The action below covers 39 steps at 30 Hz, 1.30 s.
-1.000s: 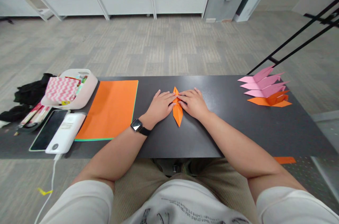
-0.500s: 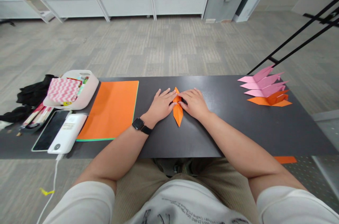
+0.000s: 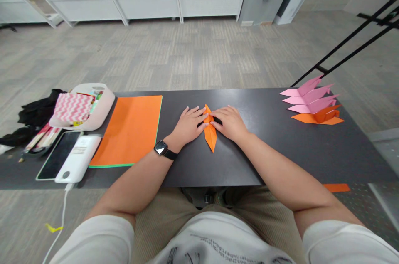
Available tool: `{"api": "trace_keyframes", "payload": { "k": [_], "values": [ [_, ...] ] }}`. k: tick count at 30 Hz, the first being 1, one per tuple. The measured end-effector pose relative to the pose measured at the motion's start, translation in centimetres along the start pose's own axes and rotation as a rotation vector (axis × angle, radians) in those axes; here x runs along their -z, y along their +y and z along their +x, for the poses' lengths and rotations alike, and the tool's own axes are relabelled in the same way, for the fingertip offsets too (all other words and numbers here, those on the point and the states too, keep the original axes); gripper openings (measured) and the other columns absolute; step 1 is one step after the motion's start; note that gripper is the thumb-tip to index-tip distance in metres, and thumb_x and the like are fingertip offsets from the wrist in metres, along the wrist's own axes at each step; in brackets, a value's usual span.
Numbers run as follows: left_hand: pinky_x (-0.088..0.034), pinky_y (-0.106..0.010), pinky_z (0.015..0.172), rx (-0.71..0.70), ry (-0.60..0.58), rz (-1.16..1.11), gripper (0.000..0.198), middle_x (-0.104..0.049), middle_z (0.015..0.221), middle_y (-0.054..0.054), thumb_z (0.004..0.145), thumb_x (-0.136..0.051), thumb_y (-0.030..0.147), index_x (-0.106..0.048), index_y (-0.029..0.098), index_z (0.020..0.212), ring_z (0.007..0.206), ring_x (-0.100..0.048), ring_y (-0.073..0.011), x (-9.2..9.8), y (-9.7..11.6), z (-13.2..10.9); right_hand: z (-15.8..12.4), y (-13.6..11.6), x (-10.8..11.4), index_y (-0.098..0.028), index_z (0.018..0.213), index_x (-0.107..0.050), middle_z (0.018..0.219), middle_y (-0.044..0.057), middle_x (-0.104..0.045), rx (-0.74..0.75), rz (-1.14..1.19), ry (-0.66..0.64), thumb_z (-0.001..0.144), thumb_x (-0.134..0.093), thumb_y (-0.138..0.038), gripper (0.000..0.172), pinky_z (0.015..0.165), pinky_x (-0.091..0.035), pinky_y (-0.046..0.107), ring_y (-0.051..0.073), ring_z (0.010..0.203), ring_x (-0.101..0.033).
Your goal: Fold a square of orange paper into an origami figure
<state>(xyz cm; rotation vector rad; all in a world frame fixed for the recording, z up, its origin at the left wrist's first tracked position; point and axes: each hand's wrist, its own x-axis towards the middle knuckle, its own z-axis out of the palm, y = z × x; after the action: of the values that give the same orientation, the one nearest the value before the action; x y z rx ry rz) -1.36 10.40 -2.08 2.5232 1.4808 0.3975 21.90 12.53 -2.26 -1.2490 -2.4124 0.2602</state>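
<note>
A narrow folded orange paper (image 3: 211,137) lies on the dark table, pointed at its far and near ends. My left hand (image 3: 189,126), with a black watch at the wrist, touches its left edge with thumb and fingertips. From the right, my right hand (image 3: 230,122) rests its fingers and thumb on the paper's other edge. Both hands lie low with their fingers bent around the upper half of the paper, which they partly cover. The lower half shows between and below the thumbs.
Orange sheets (image 3: 127,131) lie to the left. Beyond them are a white basket (image 3: 104,108), a phone (image 3: 59,155), a white power bank (image 3: 77,159) and black cloth (image 3: 40,108). Pink folded birds (image 3: 307,97) and an orange one (image 3: 318,117) stand at the right on the table (image 3: 299,151).
The folded paper's near tip has shifted slightly toward me and to the right. Both hands stay on it, with only small finger movements.
</note>
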Motion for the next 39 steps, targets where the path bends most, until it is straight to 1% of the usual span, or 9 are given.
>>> {"api": "trace_keyframes", "payload": {
  "k": [6,12,16,20,22,25,29,34,39],
  "values": [
    [-0.035,-0.057,0.132,-0.013,-0.003,-0.001,0.045,-0.056,0.168,-0.004,0.111,-0.055,0.041,-0.066,0.028,0.152,0.156,-0.05,-0.0322,0.01,-0.01,0.05,-0.09,-0.02,0.03,-0.028,0.124,-0.079,0.129,0.008,-0.081,0.0,0.013,0.012,0.1,-0.072,-0.031,0.025,0.124,-0.035,0.062,0.032,0.125,-0.069],
    [-0.04,-0.057,0.124,-0.035,0.02,0.046,0.045,-0.053,0.17,-0.004,0.112,-0.051,0.04,-0.064,0.028,0.153,0.152,-0.051,-0.0336,0.05,0.24,-0.08,-0.3,0.09,-0.25,-0.03,0.122,-0.08,0.132,0.007,-0.079,0.002,-0.011,0.031,0.101,-0.071,-0.032,0.023,0.123,-0.035,0.063,0.032,0.126,-0.067],
    [-0.04,-0.057,0.123,-0.047,0.016,0.058,0.044,-0.052,0.171,-0.002,0.112,-0.049,0.04,-0.064,0.031,0.152,0.151,-0.051,-0.0339,0.17,0.42,-0.06,-0.35,0.03,-0.34,-0.03,0.118,-0.082,0.133,0.007,-0.078,0.015,-0.035,0.036,0.103,-0.07,-0.033,0.019,0.123,-0.036,0.062,0.032,0.127,-0.067],
    [-0.039,-0.056,0.124,-0.042,0.034,0.024,0.044,-0.057,0.167,-0.005,0.111,-0.051,0.039,-0.063,0.029,0.152,0.15,-0.052,-0.0331,0.45,0.45,-0.08,-0.26,-0.03,-0.06,-0.027,0.124,-0.079,0.128,0.008,-0.08,0.029,-0.057,0.018,0.103,-0.071,-0.031,0.024,0.118,-0.042,0.057,0.032,0.122,-0.068],
    [-0.038,-0.054,0.125,-0.038,0.063,-0.007,0.042,-0.063,0.161,-0.008,0.109,-0.057,0.042,-0.065,0.026,0.148,0.146,-0.056,-0.0317,0.59,0.41,-0.17,-0.2,0.06,0.18,-0.025,0.125,-0.078,0.125,0.008,-0.08,0.031,-0.065,0.017,0.102,-0.073,-0.03,0.025,0.114,-0.044,0.054,0.032,0.12,-0.068],
    [-0.036,-0.055,0.127,-0.019,0.112,-0.022,0.035,-0.071,0.149,-0.008,0.106,-0.064,0.046,-0.072,0.026,0.134,0.137,-0.062,-0.0305,0.66,0.39,-0.33,-0.16,0.37,0.47,-0.025,0.116,-0.08,0.122,0.007,-0.081,0.028,-0.082,0.016,0.101,-0.074,-0.029,0.017,0.109,-0.046,0.051,0.032,0.117,-0.068],
    [-0.033,-0.057,0.13,0.009,0.135,-0.014,0.026,-0.075,0.141,-0.006,0.107,-0.064,0.042,-0.075,0.027,0.124,0.131,-0.065,-0.0291,0.6,0.61,-0.29,-0.25,0.66,0.47,-0.028,0.112,-0.083,0.119,0.005,-0.082,0.034,-0.087,-0.018,0.104,-0.069,-0.029,0.016,0.103,-0.047,0.049,0.03,0.111,-0.069],
    [-0.036,-0.058,0.13,0.028,0.111,-0.039,0.029,-0.073,0.147,-0.006,0.107,-0.063,0.036,-0.074,0.027,0.132,0.135,-0.064,-0.0287,0.62,0.89,0.06,-0.46,0.61,0.09,-0.029,0.113,-0.085,0.12,0.006,-0.081,0.026,-0.093,-0.025,0.105,-0.066,-0.029,0.021,0.099,-0.047,0.049,0.029,0.111,-0.068],
    [-0.042,-0.055,0.126,0.012,0.094,-0.028,0.033,-0.072,0.15,-0.007,0.106,-0.064,0.036,-0.075,0.026,0.136,0.136,-0.064,-0.0294,0.41,0.76,0.18,-0.5,0.62,-0.18,-0.03,0.109,-0.085,0.12,0.005,-0.08,0.017,-0.1,-0.018,0.105,-0.066,-0.03,0.019,0.096,-0.047,0.048,0.029,0.107,-0.068]
  ]
}}
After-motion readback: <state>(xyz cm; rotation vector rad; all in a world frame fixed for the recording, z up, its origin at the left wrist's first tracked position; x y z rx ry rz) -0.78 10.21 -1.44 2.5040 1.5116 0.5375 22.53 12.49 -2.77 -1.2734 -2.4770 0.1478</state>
